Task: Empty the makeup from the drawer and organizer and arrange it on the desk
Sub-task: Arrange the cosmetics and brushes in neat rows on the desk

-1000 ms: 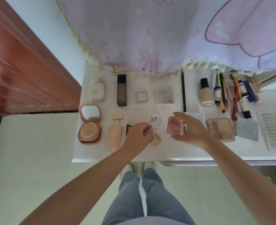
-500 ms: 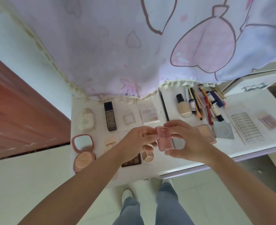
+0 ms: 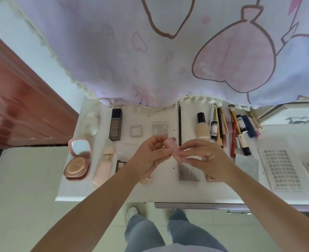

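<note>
Most of the makeup is already being shown laid out in rows on the white tabletop [image 3: 168, 193], so the task is judged to be far along. At the left of the frame an open pink compact [image 3: 78, 160] is lying beside a peach bottle [image 3: 104, 165]; behind them a cream tube [image 3: 90, 124], a dark UNNY bottle [image 3: 115, 124] and a grey eyeshadow palette [image 3: 160, 128] are being kept in line. At the upper right, brushes and pencils [image 3: 235, 128] are gathered next to a foundation bottle [image 3: 202, 127].

In the centre, above the tabletop, a small pink case [image 3: 173, 149] is being pinched by the left hand [image 3: 150, 157] and the right hand [image 3: 207, 158] together, the fingers of both curled round it. It is being judged as one item not yet placed. Neither the drawer's inside nor the organizer can be seen, so it cannot be told what is left there.
</note>
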`<action>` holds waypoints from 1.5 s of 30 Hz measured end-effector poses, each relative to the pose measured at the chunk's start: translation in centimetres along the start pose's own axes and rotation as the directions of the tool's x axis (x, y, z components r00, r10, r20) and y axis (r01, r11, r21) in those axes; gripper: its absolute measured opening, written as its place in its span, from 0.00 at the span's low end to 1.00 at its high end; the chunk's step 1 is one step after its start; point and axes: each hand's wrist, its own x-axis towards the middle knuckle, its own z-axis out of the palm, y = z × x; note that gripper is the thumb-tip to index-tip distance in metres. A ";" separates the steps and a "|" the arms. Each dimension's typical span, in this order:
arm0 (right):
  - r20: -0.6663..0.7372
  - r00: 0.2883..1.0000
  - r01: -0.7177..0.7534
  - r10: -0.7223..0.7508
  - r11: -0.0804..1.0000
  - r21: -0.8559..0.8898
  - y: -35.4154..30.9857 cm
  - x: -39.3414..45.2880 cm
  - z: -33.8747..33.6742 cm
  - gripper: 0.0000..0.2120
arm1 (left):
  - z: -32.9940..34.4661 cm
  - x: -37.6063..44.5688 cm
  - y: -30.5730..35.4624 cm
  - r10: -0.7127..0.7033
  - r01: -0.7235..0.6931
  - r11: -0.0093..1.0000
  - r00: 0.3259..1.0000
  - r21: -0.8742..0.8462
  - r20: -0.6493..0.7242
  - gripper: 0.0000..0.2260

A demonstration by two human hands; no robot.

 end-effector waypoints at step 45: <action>0.255 0.683 -0.725 0.685 0.590 0.357 1.7 0.1 2.9 0.09 | -1.8 -4.4 -7.6 0.185 0.118 0.806 0.880 0.580 -0.437 0.20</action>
